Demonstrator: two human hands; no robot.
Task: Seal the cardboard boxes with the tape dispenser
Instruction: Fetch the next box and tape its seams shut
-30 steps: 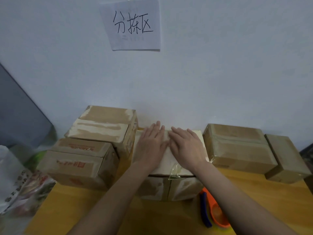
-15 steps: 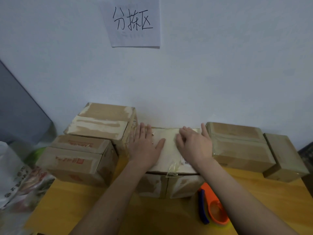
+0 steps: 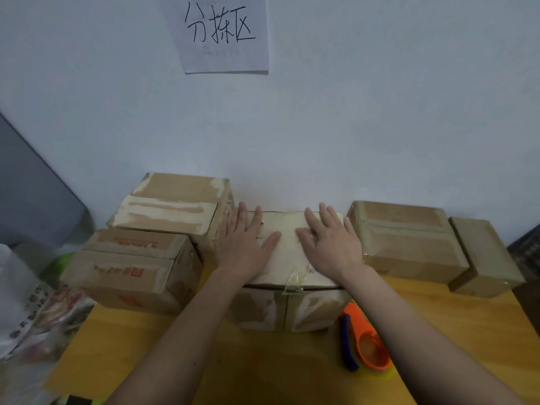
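Both my hands lie flat and spread, palms down, gripping nothing: my left hand (image 3: 245,244) presses the left half of the top of the middle box (image 3: 287,252), my right hand (image 3: 330,244) the right half, thumbs turned toward each other with a bare strip of the taped lid between them. My fingers (image 3: 324,213) reach toward the far edge of the lid, near the wall (image 3: 380,112).

From the head camera, the middle box stands at the back of the bench (image 3: 204,361), its long axis running left to right along the wall, its front face toward me. A crumpled end of clear tape (image 3: 293,283) hangs over the front edge of the lid, at the centre seam.

The tape dispenser (image 3: 365,340), orange with a blue handle, lies on the bench just beside the front right corner of that box, under my right forearm. Its long axis runs from the box toward me, slightly slanted, round end nearer the front edge.

On the left, two boxes (image 3: 137,267) stand close together, one behind the other, the rear one (image 3: 172,206) against the wall and beside my left hand. On the right, a wide taped box (image 3: 409,244) sits just beside my right hand, and a smaller box (image 3: 485,258) stands at the bench's right edge, touching it. A paper sign (image 3: 222,33) with handwritten characters hangs on the wall above. A plastic bag (image 3: 26,302) lies off the left edge.
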